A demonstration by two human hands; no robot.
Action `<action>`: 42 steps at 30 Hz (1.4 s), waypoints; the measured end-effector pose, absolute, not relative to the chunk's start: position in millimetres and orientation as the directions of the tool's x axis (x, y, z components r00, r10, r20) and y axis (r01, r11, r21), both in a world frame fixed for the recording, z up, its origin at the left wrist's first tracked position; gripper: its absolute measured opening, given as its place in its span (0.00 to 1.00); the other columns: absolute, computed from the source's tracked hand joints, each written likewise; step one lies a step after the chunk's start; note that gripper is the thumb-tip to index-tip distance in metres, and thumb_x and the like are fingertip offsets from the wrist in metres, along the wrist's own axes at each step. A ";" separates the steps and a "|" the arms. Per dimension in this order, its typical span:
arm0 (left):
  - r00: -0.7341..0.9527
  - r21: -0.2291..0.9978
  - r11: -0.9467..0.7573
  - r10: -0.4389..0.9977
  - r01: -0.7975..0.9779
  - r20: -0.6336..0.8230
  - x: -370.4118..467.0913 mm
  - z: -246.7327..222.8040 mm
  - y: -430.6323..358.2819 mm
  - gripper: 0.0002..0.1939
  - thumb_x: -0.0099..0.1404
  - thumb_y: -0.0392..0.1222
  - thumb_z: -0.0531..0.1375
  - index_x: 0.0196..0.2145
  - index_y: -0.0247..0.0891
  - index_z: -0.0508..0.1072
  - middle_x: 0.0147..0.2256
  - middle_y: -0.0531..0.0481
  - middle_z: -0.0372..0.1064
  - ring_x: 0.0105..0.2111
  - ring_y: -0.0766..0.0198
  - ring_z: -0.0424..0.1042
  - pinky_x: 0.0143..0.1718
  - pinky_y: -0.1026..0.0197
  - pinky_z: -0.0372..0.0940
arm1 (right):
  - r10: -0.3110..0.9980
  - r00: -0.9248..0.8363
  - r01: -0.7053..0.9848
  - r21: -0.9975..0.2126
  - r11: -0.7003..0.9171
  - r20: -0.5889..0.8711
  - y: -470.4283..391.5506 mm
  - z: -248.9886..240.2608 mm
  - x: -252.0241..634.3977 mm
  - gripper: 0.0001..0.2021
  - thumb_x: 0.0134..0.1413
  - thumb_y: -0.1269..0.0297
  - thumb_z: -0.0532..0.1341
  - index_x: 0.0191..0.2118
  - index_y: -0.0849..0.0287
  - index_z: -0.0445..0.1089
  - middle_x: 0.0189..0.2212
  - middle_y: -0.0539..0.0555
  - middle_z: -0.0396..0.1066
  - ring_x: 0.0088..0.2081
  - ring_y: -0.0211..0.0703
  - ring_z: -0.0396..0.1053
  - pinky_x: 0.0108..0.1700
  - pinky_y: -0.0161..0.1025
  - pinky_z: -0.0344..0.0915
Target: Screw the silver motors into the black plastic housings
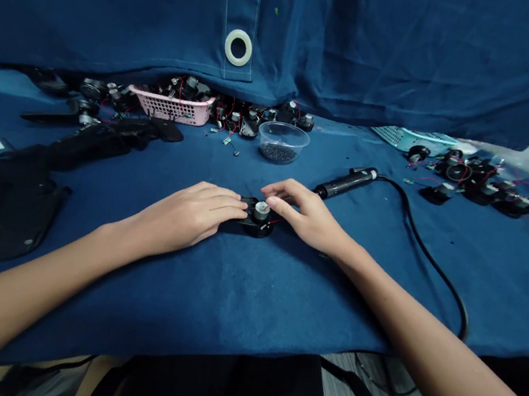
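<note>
A black plastic housing with a small silver-and-white motor on top lies on the blue cloth in front of me. My left hand lies over the housing's left end, its fingers closed on it and holding it down. My right hand is bent over the motor from the right, thumb and index tips close together just above it. Whatever is between those tips is too small to make out. A short red wire shows at the housing's right side. Beyond the right hand lies a black electric screwdriver.
A clear bowl of tiny dark screws stands behind my hands. Farther back are a pink basket, a teal basket and several wired motor assemblies. Black plastic parts lie left. The screwdriver's cable curves down the right.
</note>
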State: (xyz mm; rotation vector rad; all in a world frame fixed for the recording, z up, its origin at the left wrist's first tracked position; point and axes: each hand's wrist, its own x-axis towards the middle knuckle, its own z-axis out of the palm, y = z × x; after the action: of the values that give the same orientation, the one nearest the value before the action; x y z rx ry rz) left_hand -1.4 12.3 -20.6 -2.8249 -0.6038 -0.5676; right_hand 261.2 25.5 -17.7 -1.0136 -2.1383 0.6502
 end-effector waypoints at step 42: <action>0.829 -0.052 -0.891 0.396 0.451 0.395 1.6 -15.2 9.6 0.20 0.67 0.28 0.54 0.55 0.37 0.68 0.54 0.46 0.70 0.57 0.57 0.66 0.58 0.52 0.62 | 0.909 -0.329 0.338 -0.867 0.367 0.257 25.8 8.5 289.1 0.12 0.56 0.61 0.63 0.43 0.62 0.73 0.35 0.53 0.71 0.37 0.38 0.68 0.43 0.38 0.64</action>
State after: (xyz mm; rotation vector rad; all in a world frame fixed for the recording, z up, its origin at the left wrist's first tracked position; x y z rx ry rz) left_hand 1.6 9.6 -15.2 -2.8659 -0.6680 -0.5727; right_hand 289.1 25.8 8.5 -1.0866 -1.8515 0.9286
